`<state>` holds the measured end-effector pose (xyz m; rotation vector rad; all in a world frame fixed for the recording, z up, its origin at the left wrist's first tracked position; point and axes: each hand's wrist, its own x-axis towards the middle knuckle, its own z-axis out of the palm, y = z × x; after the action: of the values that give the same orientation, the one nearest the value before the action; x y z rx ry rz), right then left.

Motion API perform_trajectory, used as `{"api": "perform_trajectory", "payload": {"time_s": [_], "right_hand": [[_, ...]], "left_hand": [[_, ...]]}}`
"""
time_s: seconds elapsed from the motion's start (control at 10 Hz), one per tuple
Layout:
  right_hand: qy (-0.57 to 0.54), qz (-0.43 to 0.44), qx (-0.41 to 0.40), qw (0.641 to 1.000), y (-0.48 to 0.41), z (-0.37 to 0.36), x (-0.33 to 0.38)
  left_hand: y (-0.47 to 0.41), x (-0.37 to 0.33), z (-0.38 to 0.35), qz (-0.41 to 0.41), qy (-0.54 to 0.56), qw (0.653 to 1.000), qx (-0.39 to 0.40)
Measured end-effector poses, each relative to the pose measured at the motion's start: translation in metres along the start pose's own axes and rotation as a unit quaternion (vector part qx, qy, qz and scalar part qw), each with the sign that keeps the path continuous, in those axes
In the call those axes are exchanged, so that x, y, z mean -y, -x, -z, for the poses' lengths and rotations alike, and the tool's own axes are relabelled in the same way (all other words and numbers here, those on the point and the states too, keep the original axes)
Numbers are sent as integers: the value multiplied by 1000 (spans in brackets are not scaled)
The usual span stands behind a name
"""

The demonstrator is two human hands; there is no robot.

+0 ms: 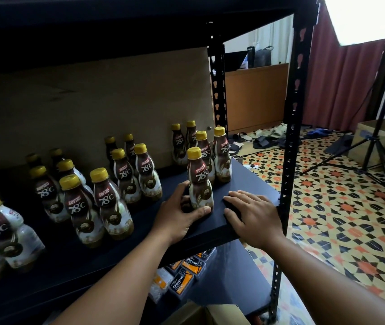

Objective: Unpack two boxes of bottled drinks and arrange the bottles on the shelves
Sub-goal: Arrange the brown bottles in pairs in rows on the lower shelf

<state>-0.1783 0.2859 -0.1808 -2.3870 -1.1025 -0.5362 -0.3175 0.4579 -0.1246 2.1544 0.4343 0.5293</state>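
Several Kopiko 78°C coffee bottles with yellow caps stand in small groups along the dark shelf board (252, 181). My left hand (182, 216) grips the base of one upright bottle (198, 181) near the shelf's right front, thumb in front and fingers curled behind it. Just behind it stand other bottles (220, 156) in a cluster. My right hand (250, 214) rests flat on the shelf's front right corner, fingers spread and holding nothing. More bottles (107, 202) fill the middle and left of the shelf.
A black metal upright (290, 141) frames the shelf's right end. On the lower shelf lie packs labelled Charcoal (184, 275). A cardboard box (212, 315) sits below. A tripod (379, 146) and another box stand on the patterned floor at right.
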Motion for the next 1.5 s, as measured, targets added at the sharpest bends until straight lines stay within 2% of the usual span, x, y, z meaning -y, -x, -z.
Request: {"api": "perform_trajectory", "payload": {"time_s": [0.6, 0.8, 0.9, 1.1, 1.2, 1.3, 1.4, 1.5], "right_hand": [[-1, -3, 8, 1000, 0, 2, 0], [-8, -8, 26, 1000, 0, 10, 3], [-27, -18, 49, 998, -2, 16, 5], [-165, -87, 57, 981, -16, 29, 4], [-237, -126, 29, 963, -39, 44, 5], [-241, -123, -28, 962, -73, 65, 11], [-229, -109, -51, 966, -110, 84, 17], [-215, -75, -43, 973, -144, 93, 14]], "left_hand": [[0, 0, 0, -2, 0, 1000, -2], [-2, 1, 1, 3, 43, 999, 7], [1, -5, 5, 15, 100, 995, 15], [-3, -10, 18, 72, 180, 978, -75], [-20, -24, 40, 27, 123, 984, -129], [-46, -51, 67, -35, 64, 988, -139], [-75, -84, 90, -55, -11, 996, -70], [-106, -107, 101, -37, -109, 993, 34]]}}
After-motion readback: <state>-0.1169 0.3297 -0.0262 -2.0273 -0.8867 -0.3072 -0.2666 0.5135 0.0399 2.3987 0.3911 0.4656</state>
